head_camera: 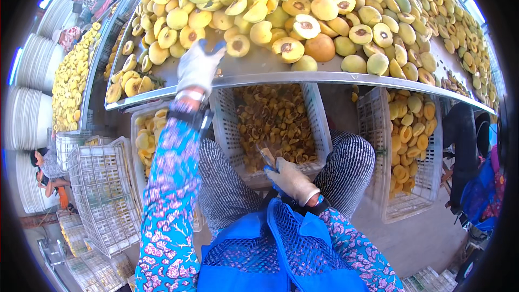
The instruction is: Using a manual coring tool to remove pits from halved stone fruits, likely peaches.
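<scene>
Yellow halved stone fruits, likely peaches (259, 8), lie heaped on a metal table. My left hand (198, 65), in a white glove with blue fingertips, reaches over the table's near edge. Its fingers are apart beside a halved fruit with a brown centre (238, 46), and nothing shows between them. My right hand (292, 178), in a pale glove, is low over my lap, closed around a small tool with a wooden-looking part (267, 157); its tip is blurred. Just beyond that hand, a white plastic crate (229, 129) between my knees holds brownish-yellow fruit scraps (279, 125).
The metal table's rim (284, 77) crosses above the crates. A crate of fruit halves (409, 211) stands at the right, another (140, 129) at the left. Stacked crates (105, 194) are farther left. Other people sit at far left, and one person (482, 198) is close at right.
</scene>
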Demonstrator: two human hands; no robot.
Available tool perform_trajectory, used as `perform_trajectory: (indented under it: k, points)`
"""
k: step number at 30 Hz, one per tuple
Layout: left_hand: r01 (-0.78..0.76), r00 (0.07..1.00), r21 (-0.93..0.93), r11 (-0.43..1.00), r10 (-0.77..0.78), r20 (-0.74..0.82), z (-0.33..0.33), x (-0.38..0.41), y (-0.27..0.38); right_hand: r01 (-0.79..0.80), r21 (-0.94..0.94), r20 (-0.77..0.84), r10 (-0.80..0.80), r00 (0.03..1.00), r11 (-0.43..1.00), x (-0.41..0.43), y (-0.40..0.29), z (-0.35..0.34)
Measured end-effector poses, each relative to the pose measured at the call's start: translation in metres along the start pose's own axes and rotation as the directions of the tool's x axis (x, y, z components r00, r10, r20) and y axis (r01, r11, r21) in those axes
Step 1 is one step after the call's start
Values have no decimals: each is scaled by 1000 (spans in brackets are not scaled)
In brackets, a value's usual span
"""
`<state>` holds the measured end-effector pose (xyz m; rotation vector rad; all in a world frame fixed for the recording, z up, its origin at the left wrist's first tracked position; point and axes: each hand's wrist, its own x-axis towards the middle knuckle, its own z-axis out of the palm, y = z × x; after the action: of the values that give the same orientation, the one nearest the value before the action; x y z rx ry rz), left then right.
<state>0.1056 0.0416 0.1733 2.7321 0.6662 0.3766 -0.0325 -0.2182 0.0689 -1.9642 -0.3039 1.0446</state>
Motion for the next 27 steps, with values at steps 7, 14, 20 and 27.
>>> perform_trajectory:
  k: [7,14,20,27]
  points:
    - [-76,983,99,992,57,175,57,33,31,-45,41,66,42,997,998,-2,-4,-4]
    - [-117,984,-57,991,124,131,27,10,-3,-20,111,0,20,1000,994,-4,5,0]
    - [380,924,-901,-207,114,364,-22,-72,-28,-62,460,-104,123,987,886,-15,-16,-14]
    - [365,859,-586,-723,18,512,-12,-156,-44,126,347,-140,-82,987,929,-38,-87,-6]
